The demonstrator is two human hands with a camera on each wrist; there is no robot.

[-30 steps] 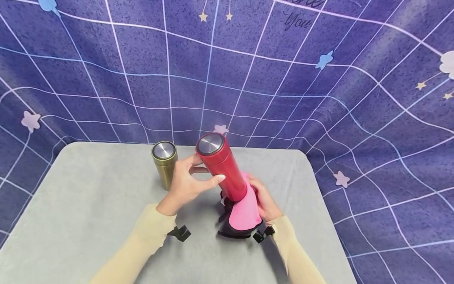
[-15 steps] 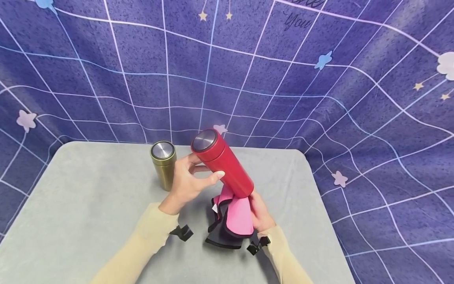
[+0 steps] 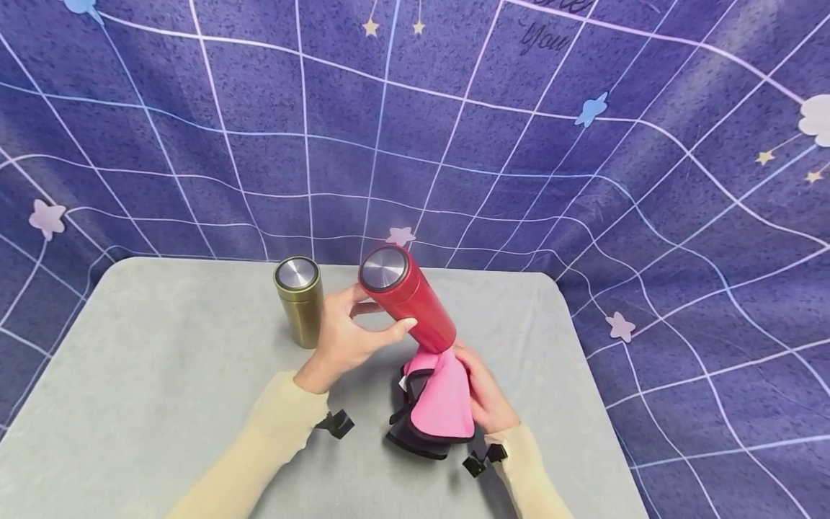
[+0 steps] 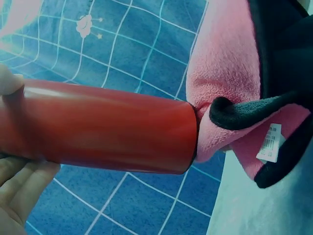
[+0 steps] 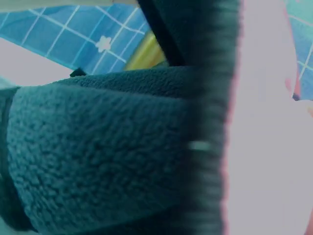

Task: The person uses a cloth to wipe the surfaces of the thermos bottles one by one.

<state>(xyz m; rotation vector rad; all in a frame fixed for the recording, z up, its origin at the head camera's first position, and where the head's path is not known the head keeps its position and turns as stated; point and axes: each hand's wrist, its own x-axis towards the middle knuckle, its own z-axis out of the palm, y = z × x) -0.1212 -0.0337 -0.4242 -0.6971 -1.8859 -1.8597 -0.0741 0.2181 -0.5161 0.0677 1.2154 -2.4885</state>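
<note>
In the head view my left hand (image 3: 345, 333) grips a red thermos bottle (image 3: 420, 306) near its steel-topped lid, thumb on one side and fingers on the other. The bottle is held tilted, its base toward the lower right. My right hand (image 3: 485, 393) holds a pink and dark fleece cloth (image 3: 444, 404) against the base. Black binding edges the cloth, and a white barcode tag (image 4: 270, 143) shows on it in the left wrist view. Much of my right hand is hidden behind the cloth. Dark fleece fills most of the right wrist view.
A gold thermos bottle (image 3: 301, 306) stands upright on the grey table (image 3: 188, 346), just left of my left hand. Behind the table hangs a purple-blue curtain (image 3: 259, 108) with grid lines and stars.
My right hand and the cloth shifted from the bottle's lower side down to its base, going left and then back right. The bottle tipped further over, then partly back, still in my left hand.
</note>
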